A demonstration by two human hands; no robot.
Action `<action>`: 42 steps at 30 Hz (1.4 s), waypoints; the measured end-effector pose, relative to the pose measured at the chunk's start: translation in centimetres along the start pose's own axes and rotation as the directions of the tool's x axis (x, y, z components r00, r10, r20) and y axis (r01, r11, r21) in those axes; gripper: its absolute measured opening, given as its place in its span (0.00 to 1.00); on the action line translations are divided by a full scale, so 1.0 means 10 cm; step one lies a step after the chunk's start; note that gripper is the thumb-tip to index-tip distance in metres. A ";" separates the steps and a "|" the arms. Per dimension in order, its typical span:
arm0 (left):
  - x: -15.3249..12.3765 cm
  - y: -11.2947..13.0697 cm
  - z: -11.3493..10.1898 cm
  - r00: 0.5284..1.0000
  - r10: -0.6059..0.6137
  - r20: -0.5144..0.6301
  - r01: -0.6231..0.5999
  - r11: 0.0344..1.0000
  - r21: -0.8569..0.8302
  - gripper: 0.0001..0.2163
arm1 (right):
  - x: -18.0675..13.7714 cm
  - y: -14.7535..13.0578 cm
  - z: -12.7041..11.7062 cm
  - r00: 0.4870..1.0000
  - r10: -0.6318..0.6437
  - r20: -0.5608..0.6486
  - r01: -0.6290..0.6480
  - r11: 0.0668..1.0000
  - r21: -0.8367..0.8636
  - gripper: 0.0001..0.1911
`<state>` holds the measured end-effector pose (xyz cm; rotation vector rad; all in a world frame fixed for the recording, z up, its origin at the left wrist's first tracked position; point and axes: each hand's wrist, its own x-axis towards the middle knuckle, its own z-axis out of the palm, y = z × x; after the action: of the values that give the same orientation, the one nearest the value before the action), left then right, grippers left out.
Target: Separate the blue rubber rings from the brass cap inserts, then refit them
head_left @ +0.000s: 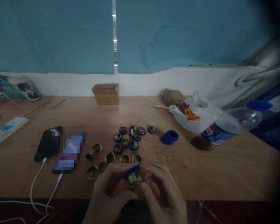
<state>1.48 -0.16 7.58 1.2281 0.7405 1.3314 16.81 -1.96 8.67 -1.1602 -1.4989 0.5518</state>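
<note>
Near the table's front edge, my left hand (pixel 114 189) and my right hand (pixel 163 189) both grip one brass fitting with a blue ring (pixel 132 174) around it. The ring is uppermost, tilted, and the fingers hide part of the brass. Just beyond my hands lie several bare round brass fittings (pixel 109 157). Farther back sit several brass fittings with blue rings (pixel 125 142) on them. A short stack of loose blue rings (pixel 170 137) stands to the right. Between it and my right hand are several thin wire rings (pixel 168 153).
On the left are a black power bank (pixel 48 143), a phone (pixel 70 152) with white cables, and a power strip (pixel 9 130). An open cardboard box (pixel 107 95) stands at the back. To the right are a plastic bag (pixel 196 109) and a tilted drink bottle (pixel 231 126).
</note>
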 end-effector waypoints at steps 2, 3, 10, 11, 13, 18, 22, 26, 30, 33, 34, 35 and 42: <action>0.00 -0.01 -0.01 1.000 0.018 0.001 -0.018 1.000 0.005 0.24 | 0.00 0.00 0.00 1.000 0.002 0.004 -0.002 1.000 0.011 0.15; -0.01 -0.01 -0.02 1.000 0.021 0.001 -0.021 1.000 0.010 0.25 | 0.01 0.00 0.00 1.000 0.003 0.006 -0.003 1.000 0.015 0.15; -0.07 0.04 -0.02 0.999 0.005 -0.049 -0.002 0.999 0.054 0.29 | -0.01 -0.02 0.07 0.999 -0.025 0.024 0.025 1.000 -0.012 0.16; -0.08 0.04 -0.01 0.998 0.005 -0.059 -0.001 0.998 0.057 0.29 | -0.02 -0.02 0.07 0.999 -0.035 0.019 0.036 0.999 -0.024 0.16; -0.09 0.03 0.00 0.998 0.002 -0.060 0.003 0.998 0.070 0.29 | -0.04 -0.03 0.06 0.999 -0.054 0.008 0.054 0.998 -0.045 0.17; -0.12 -0.01 -0.01 1.000 0.000 -0.018 0.002 0.992 0.124 0.30 | -0.06 -0.04 0.01 0.997 -0.074 0.006 0.075 0.994 -0.077 0.18; -0.08 -0.02 -0.03 1.000 0.007 -0.027 -0.001 0.979 0.203 0.30 | -0.05 -0.01 0.04 0.997 -0.074 0.000 0.074 0.995 -0.067 0.18; -0.09 -0.07 -0.08 1.000 -0.009 -0.009 0.011 0.967 0.253 0.29 | -0.04 0.04 0.08 1.000 -0.015 0.013 0.015 1.000 -0.011 0.13; -0.12 -0.11 -0.11 1.000 -0.022 -0.006 0.023 0.966 0.257 0.29 | -0.04 0.05 0.09 0.988 0.096 0.122 -0.109 0.989 0.102 0.08; -0.10 -0.07 -0.11 1.000 0.002 0.008 -0.004 0.966 0.259 0.28 | -0.04 0.07 0.10 0.981 0.125 0.148 -0.146 0.980 0.137 0.09; -0.08 -0.05 -0.11 1.000 0.006 0.016 -0.010 0.963 0.270 0.28 | -0.04 0.07 0.09 0.983 0.117 0.144 -0.137 0.981 0.138 0.09; -0.07 -0.03 -0.11 1.000 0.006 0.022 -0.012 0.960 0.281 0.28 | -0.03 0.08 0.09 0.984 0.107 0.143 -0.126 0.983 0.135 0.10; -0.09 -0.06 -0.15 0.997 -0.078 0.020 0.069 0.956 0.283 0.28 | 0.01 0.09 0.02 0.976 0.068 0.205 -0.093 0.989 0.119 0.07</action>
<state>0.12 -0.62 6.46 1.4286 0.9699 1.1693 17.00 -1.48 7.92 -1.0944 -1.5667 0.8295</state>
